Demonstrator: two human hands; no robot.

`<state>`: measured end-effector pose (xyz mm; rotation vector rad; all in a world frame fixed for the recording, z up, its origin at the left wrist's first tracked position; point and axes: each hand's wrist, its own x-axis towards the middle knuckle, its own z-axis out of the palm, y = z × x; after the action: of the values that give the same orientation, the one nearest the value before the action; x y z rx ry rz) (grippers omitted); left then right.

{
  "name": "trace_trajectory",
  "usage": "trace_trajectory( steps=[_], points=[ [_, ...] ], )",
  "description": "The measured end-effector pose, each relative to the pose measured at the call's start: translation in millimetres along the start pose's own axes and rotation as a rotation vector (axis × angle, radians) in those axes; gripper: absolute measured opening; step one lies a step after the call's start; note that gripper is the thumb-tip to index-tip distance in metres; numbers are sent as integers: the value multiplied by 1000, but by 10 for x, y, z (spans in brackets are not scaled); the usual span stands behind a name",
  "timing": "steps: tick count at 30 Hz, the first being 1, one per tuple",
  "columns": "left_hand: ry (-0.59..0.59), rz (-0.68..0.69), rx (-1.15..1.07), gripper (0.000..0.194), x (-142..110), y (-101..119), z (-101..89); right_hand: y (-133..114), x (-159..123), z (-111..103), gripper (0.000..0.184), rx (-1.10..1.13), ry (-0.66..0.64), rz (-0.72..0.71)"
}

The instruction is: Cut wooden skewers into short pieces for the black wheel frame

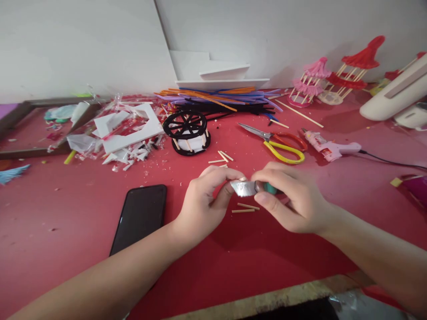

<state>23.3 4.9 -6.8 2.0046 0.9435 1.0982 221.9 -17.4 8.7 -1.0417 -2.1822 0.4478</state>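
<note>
In front of me, my right hand [290, 195] is closed round a utility knife with a green handle [270, 189]. Its broad metal blade [244, 188] points left, toward my other hand. My left hand [208, 195] is pinched at the blade's tip; a small pale end of a wooden stick shows by the fingertips, the rest hidden. Just below the blade lie short cut wooden sticks [243, 211], and several more short sticks [225, 156] lie beyond. A round black frame with a spoked top and stick posts [187, 131] stands behind my left hand.
Scissors [273, 142] and a pink glue gun [332, 146] lie at the right. A phone [142, 218] lies left of my hands. Foam scraps [133, 129] and pipe cleaners [216, 100] are heaped at the back, near pink [312, 82] and red [353, 71] stick models.
</note>
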Motion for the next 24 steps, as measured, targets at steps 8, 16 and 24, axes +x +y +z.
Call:
trace_trajectory(
  steps=[8,16,24],
  points=[
    [-77,51,-7,31,-5,26,-18,-1,-7,22,20,-16,-6,10],
    [-90,73,-16,31,-4,12,-12,8,-17,13,19,8,-27,17],
    [-91,65,-5,29,4,33,-17,12,-13,3,18,6,-43,16]
  ],
)
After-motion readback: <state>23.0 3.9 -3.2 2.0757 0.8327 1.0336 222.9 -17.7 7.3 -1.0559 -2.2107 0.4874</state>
